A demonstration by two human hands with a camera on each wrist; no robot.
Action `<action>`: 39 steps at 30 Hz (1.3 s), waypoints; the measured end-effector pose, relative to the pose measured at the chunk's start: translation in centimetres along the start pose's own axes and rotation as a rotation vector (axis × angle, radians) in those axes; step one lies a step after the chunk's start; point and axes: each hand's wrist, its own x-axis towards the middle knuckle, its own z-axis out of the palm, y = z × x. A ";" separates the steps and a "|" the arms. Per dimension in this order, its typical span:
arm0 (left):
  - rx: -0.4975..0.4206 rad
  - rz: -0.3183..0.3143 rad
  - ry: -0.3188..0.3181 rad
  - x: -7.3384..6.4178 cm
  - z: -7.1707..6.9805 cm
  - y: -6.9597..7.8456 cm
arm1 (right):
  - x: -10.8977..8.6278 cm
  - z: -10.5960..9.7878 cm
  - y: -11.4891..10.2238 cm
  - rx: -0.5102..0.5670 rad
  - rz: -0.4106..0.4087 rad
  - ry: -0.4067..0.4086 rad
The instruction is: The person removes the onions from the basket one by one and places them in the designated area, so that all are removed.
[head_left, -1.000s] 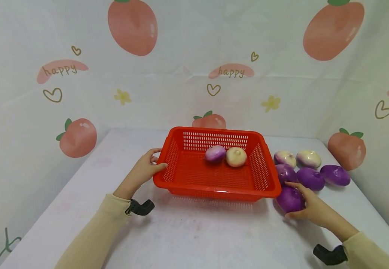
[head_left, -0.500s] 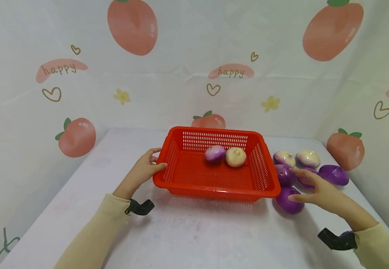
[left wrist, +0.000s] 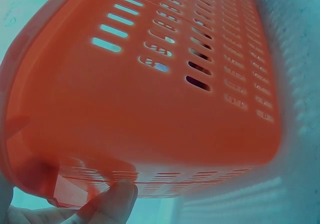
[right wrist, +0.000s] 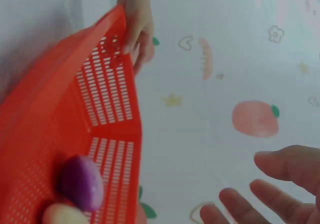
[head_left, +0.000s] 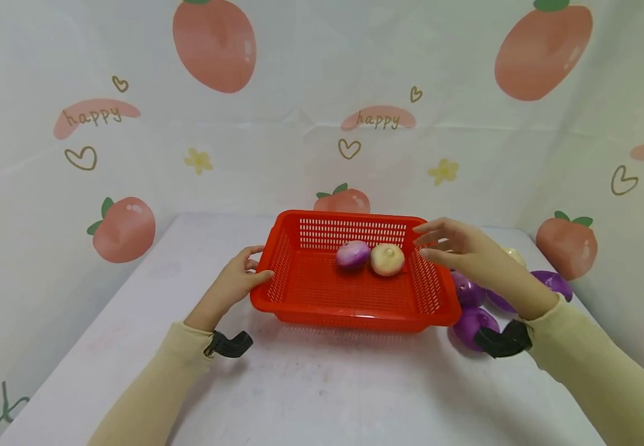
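A red plastic basket [head_left: 344, 313] sits on the table with two onions inside: a purple-and-white onion [head_left: 352, 254] and a cream-coloured onion [head_left: 387, 259]. My left hand [head_left: 238, 282] grips the basket's left rim, and its thumb [left wrist: 117, 201] shows against the basket in the left wrist view. Over the basket's right rim hovers my right hand [head_left: 458, 248], its fingers spread and holding nothing. In the right wrist view the fingers [right wrist: 280, 199] are apart from the basket. Right of the basket lie several more onions, among them a purple onion [head_left: 469, 328], partly hidden by my right arm.
A white table [head_left: 300, 396] carries everything. Behind it hangs a white cloth [head_left: 277, 155] printed with peaches, hearts and words. Another purple onion [head_left: 555, 284] lies at the far right. Dark wrist devices are strapped to both forearms.
My right hand has let go of the purple onion beside the basket, risen, and moved left and away from me to the basket's right rim. My left hand has stayed on the basket.
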 end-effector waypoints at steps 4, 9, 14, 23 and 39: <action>0.001 -0.009 0.004 -0.2 -0.2 0.1 | 3.3 0.8 -1.7 0.041 -0.028 -0.001; 0.000 -0.013 0.001 -0.3 -0.3 0.2 | 7.6 2.4 -1.9 0.091 -0.023 -0.015; -0.001 -0.014 0.003 -0.3 -0.3 0.1 | 11.1 4.4 -1.2 0.110 -0.006 -0.037; 0.001 -0.007 0.005 -0.3 -0.4 -0.1 | 14.7 7.5 1.2 0.060 0.022 -0.153; 0.002 -0.006 0.000 0.1 0.0 -0.2 | 16.4 9.3 4.0 -0.023 0.124 -0.388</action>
